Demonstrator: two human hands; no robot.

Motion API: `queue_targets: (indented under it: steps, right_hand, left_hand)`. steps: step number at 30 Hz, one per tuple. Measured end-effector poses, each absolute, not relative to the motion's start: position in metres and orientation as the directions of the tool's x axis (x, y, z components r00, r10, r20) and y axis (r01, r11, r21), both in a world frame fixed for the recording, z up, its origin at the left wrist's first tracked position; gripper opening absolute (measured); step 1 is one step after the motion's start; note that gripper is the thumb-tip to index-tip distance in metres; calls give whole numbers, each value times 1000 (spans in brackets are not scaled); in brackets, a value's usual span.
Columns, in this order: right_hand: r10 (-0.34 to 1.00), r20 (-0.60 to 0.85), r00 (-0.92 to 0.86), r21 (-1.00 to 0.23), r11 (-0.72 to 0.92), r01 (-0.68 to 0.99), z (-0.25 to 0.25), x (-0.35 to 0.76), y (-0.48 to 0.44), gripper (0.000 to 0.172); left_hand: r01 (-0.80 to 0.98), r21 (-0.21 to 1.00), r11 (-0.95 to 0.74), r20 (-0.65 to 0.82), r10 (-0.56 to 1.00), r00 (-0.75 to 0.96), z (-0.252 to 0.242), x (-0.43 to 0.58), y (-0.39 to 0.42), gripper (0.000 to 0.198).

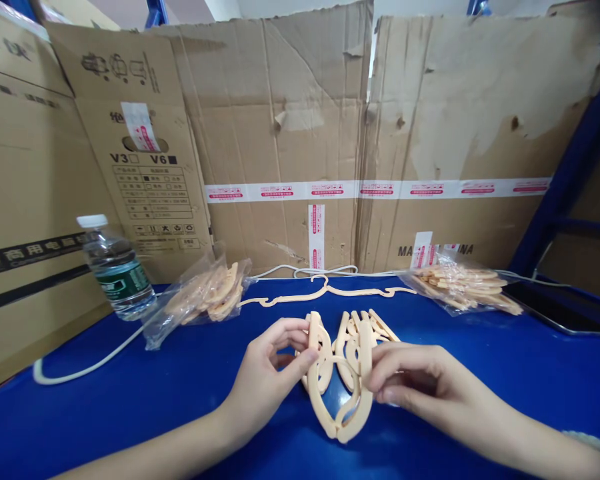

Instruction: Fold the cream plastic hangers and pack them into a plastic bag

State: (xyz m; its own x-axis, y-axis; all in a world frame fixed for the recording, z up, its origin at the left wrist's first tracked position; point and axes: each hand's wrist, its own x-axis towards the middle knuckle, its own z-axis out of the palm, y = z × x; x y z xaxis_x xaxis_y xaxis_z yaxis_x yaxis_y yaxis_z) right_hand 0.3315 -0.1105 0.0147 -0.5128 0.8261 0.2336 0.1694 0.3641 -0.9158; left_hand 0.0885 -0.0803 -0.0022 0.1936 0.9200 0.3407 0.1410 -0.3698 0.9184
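Note:
Between my two hands is a beige folding hanger (341, 427), its arms folded up into a narrow V shape with the joint toward me. My left hand (275, 363) pinches its left arm between thumb and fingers. On the other side, my right hand (413, 380) has its fingers closed on the right arm. Just behind it, several more folded hangers (350, 333) lie on the blue table, partly hidden by the held one. Farther back, one unfolded hanger (325, 290) lies spread out with its hook pointing away.
Clear plastic bags of folded hangers lie at the left (210, 293) and right (460, 283). A water bottle (120, 273) stands at the far left beside a white cable (95, 370). A dark phone (560, 310) lies at the right. Cardboard sheets (290, 147) wall the back.

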Motion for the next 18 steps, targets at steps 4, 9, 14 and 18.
queue_targets:
  steps: [4,9,14,18]
  right_hand:
    - [820,250,-515,-870,424,252,11,337,-116,21]
    - [811,259,-524,-858,443,261,7,342,-122,25]
    - [807,229,-544,-877,414,244,6,343,-123,30]
    - [795,223,-565,-889,404,217,3,345,-121,35]
  left_hand:
    - [142,905,-400,375,911,174,-2,89,-82,17]
    - [116,904,-412,379,896,230,-1,89,-88,16]
    - [101,866,-489,456,857,240,2,89,-94,13]
    - [165,756,-633,559,757,339,2,88,-97,4]
